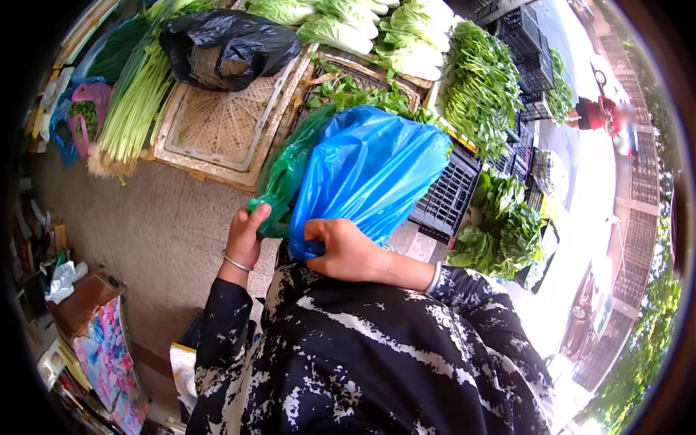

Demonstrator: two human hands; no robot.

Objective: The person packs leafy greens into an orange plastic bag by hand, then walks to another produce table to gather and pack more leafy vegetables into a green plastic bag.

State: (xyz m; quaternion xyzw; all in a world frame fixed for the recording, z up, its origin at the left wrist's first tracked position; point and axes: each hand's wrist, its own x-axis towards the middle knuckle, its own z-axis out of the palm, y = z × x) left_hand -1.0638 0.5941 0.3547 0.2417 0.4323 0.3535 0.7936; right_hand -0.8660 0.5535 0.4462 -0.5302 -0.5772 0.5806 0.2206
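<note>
A full blue plastic bag [377, 167] hangs in front of my body, its neck bunched up. My right hand [341, 249] is closed around that gathered neck. Beside it on the left is a green plastic bag [293, 156], partly covered by the blue one. My left hand [246, 230] pinches the green bag's edge between thumb and fingers. What lies inside the two bags is hidden, though leafy greens [362, 94] show just behind them.
A shallow wicker tray [217, 130] lies ahead, with a black plastic bag [225, 43] on its far side. Long-stemmed greens [138, 109] lie to the left, Chinese cabbages [341, 29] at the back. Dark crates [446, 188] and leafy bunches [500, 232] stand right. A person [600, 116] is farther off.
</note>
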